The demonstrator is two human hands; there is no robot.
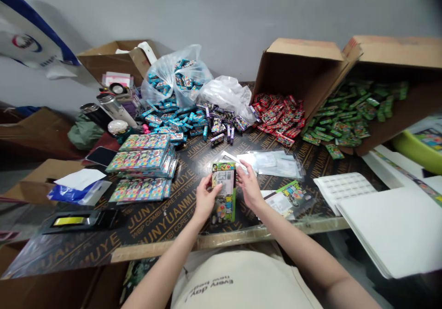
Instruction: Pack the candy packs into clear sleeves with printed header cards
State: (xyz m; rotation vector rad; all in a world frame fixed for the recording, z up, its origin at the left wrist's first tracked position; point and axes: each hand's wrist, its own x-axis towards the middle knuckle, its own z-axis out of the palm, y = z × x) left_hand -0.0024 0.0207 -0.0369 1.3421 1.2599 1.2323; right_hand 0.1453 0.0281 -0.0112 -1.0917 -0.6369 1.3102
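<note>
Green and black in the head view, a printed packet [226,207] is held over the dark table [188,175], near its front edge. The left hand [205,199] pinches its left side, thumb across the front; the right hand [251,187] is at its right edge, whether gripping I cannot tell. Stacked packs [140,159] lie left, red boxes [278,115] behind.

At six o'clock, a cream shirt [248,279] bears dark lettering [219,287] including "Every day"; left hand [206,197] and right hand [251,188] are bare.
</note>
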